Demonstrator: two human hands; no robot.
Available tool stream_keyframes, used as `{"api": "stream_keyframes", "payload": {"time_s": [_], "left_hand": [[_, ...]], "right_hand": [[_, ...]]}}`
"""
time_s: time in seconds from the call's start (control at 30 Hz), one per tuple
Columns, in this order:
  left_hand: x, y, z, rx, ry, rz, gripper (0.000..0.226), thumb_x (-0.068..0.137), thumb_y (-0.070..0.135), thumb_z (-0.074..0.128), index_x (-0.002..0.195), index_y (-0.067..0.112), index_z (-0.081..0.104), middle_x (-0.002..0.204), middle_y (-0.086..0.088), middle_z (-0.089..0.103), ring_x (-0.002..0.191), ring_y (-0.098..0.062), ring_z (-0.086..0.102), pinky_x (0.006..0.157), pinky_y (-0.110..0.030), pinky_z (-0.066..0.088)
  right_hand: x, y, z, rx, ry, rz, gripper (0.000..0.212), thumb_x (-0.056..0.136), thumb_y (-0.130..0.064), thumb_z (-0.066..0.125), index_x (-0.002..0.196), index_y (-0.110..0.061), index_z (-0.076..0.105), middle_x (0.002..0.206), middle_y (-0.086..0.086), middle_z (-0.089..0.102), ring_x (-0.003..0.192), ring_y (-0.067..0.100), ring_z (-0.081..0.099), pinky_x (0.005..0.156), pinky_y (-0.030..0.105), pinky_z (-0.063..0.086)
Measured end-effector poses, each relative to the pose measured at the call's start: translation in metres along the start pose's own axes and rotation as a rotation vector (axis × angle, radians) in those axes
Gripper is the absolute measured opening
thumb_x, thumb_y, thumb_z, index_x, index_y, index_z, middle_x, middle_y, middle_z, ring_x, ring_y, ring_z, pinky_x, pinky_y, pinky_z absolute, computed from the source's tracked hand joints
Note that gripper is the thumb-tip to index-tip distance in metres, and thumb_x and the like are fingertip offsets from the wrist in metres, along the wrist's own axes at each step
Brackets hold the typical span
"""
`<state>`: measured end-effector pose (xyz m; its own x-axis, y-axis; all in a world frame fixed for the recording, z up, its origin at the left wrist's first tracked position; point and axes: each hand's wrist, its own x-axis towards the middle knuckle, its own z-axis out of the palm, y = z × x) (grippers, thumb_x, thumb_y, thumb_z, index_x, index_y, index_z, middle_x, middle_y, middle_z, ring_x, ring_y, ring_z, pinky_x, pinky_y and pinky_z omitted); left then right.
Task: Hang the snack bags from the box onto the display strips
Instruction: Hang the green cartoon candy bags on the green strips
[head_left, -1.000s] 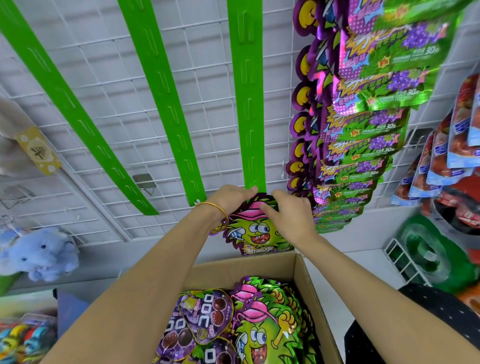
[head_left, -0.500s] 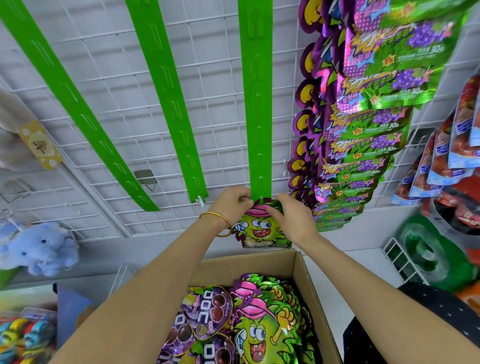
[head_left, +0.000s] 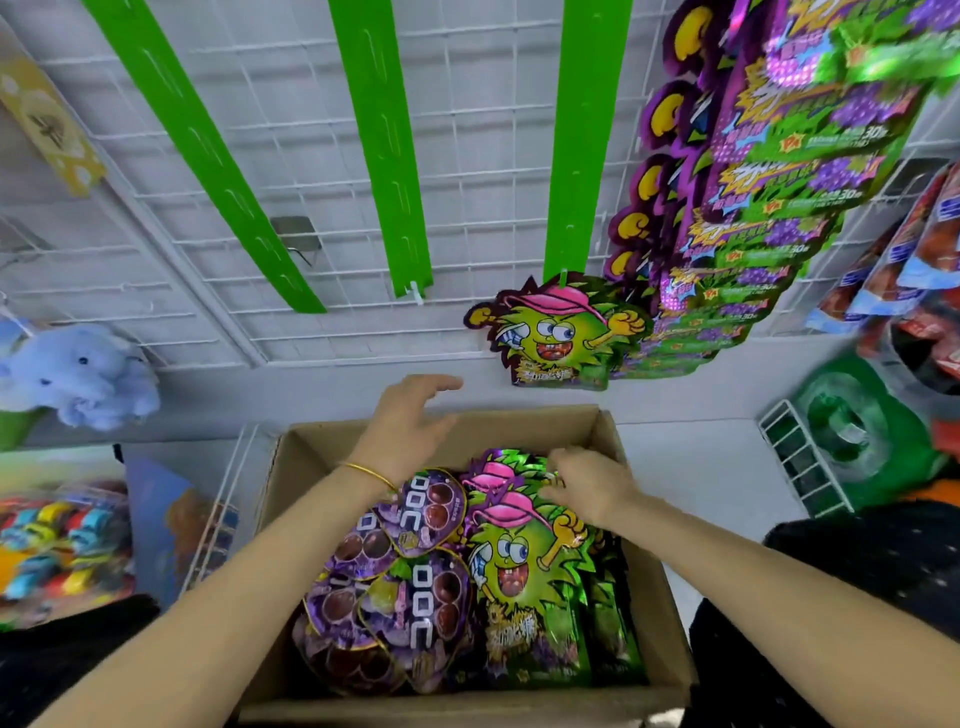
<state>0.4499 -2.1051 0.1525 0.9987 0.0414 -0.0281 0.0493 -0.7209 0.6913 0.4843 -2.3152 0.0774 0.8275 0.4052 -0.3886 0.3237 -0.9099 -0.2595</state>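
Fingers of right hand touching top snack bag in box.

- My right hand covers the top green snack bag's upper edge.
- Red packets at right edge: blurred, cut off.
- Strip tops leave the frame.

Bright even light; foil glare; motion blur right edge; wide-angle bending.
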Motion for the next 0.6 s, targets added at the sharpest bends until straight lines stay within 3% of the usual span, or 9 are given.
{"api": "stream_keyframes", "payload": {"time_s": [0.1, 0.23, 0.33, 0.4, 0.47, 0.53, 0.6], "left_hand": [[-0.025, -0.029, 0.004, 0.035, -0.077, -0.044, 0.037, 0.087, 0.009, 0.056, 0.124, 0.014, 0.054, 0.128, -0.005, 0.054, 0.119, -0.021, 0.050, 0.102, -0.028, 0.036], [-0.034, -0.048, 0.008, 0.046, -0.130, -0.096, 0.037, 0.087, 0.007, 0.056, 0.124, 0.011, 0.054, 0.130, -0.008, 0.053, 0.123, -0.021, 0.048, 0.104, -0.027, 0.034], [-0.035, -0.050, 0.013, 0.056, -0.163, -0.108, 0.042, 0.086, 0.011, 0.059, 0.128, 0.012, 0.051, 0.131, -0.006, 0.052, 0.123, -0.019, 0.048, 0.101, -0.026, 0.034], [-0.037, -0.049, 0.017, 0.038, -0.172, -0.113, 0.049, 0.085, 0.014, 0.062, 0.132, 0.012, 0.046, 0.133, -0.007, 0.049, 0.126, -0.019, 0.045, 0.102, -0.028, 0.035], [-0.038, -0.046, 0.021, 0.038, -0.196, -0.098, 0.060, 0.083, 0.020, 0.066, 0.137, 0.015, 0.039, 0.135, -0.002, 0.044, 0.129, -0.016, 0.039, 0.107, -0.030, 0.031], [-0.035, -0.038, 0.023, 0.035, -0.216, -0.060, 0.061, 0.081, 0.025, 0.068, 0.135, 0.019, 0.041, 0.126, 0.008, 0.044, 0.121, -0.008, 0.039, 0.108, -0.029, 0.030], [-0.027, -0.026, 0.021, -0.026, -0.180, -0.018, 0.034, 0.082, 0.024, 0.067, 0.114, 0.019, 0.058, 0.105, 0.008, 0.056, 0.099, -0.007, 0.051, 0.092, -0.026, 0.041]], "right_hand": [[0.001, -0.002, 0.033, -0.001, -0.105, 0.064, 0.047, 0.089, -0.036, 0.059, 0.119, -0.004, 0.046, 0.123, 0.018, 0.052, 0.109, 0.031, 0.056, 0.085, 0.036, 0.047], [0.004, 0.001, 0.034, 0.259, -0.094, 0.126, 0.047, 0.082, -0.023, 0.070, 0.120, -0.003, 0.052, 0.116, 0.011, 0.058, 0.106, 0.024, 0.056, 0.083, 0.028, 0.043], [0.000, -0.002, 0.009, 0.504, -0.169, 0.102, 0.038, 0.082, -0.007, 0.069, 0.117, 0.003, 0.058, 0.112, 0.009, 0.056, 0.108, 0.021, 0.053, 0.080, 0.023, 0.040], [-0.007, -0.004, -0.014, 0.617, -0.224, 0.051, 0.030, 0.083, -0.004, 0.066, 0.112, 0.004, 0.060, 0.110, 0.008, 0.057, 0.107, 0.022, 0.052, 0.079, 0.028, 0.042], [-0.014, -0.003, -0.035, 0.654, -0.244, -0.018, 0.017, 0.084, -0.004, 0.064, 0.101, -0.004, 0.064, 0.107, 0.006, 0.060, 0.108, 0.022, 0.053, 0.082, 0.025, 0.045], [-0.019, -0.002, -0.051, 0.684, -0.233, -0.084, 0.014, 0.083, -0.004, 0.065, 0.084, -0.018, 0.063, 0.097, 0.001, 0.058, 0.099, 0.016, 0.051, 0.072, 0.010, 0.041], [-0.022, 0.000, -0.064, 0.739, -0.196, -0.128, 0.020, 0.082, 0.000, 0.065, 0.080, -0.019, 0.060, 0.093, 0.000, 0.056, 0.092, 0.014, 0.048, 0.068, 0.009, 0.038]]}}
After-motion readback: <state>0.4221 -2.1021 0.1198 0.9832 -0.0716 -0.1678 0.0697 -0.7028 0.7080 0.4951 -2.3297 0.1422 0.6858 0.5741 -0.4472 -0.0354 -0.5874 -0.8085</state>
